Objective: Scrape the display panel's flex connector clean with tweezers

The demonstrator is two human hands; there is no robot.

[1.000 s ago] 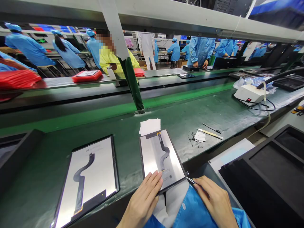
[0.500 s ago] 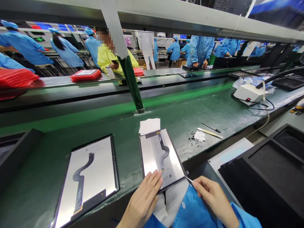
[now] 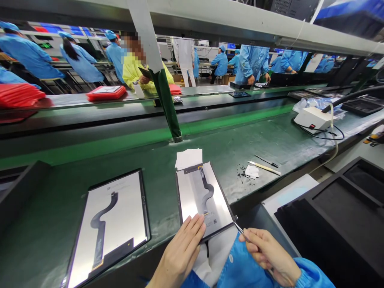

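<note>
A tablet screen panel [image 3: 192,192] lies back side up at the bench edge, with a dark curved flex cable running down its silver back. My left hand [image 3: 181,248] rests flat on its near left corner, fingers stretched out. In my right hand [image 3: 268,252] is a pair of metal tweezers [image 3: 239,229], whose tips touch the panel's near right corner. What the tips grip, if anything, is too small to tell. To the left lies a second screen panel [image 3: 120,212], also with a curved flex cable. White paper sheets [image 3: 189,159] lie at the first panel's far edge.
A craft knife [image 3: 264,168], a thin black tool [image 3: 267,161], white scraps [image 3: 252,172] and dark crumbs lie to the right. Black foam trays [image 3: 336,216] stand at the right. A white device [image 3: 313,119] with a hose sits farther back. A green post [image 3: 168,108] rises from the bench.
My right hand has turned and dropped slightly, and the tweezers' two arms now show more plainly. My left hand and the panel stay in place.
</note>
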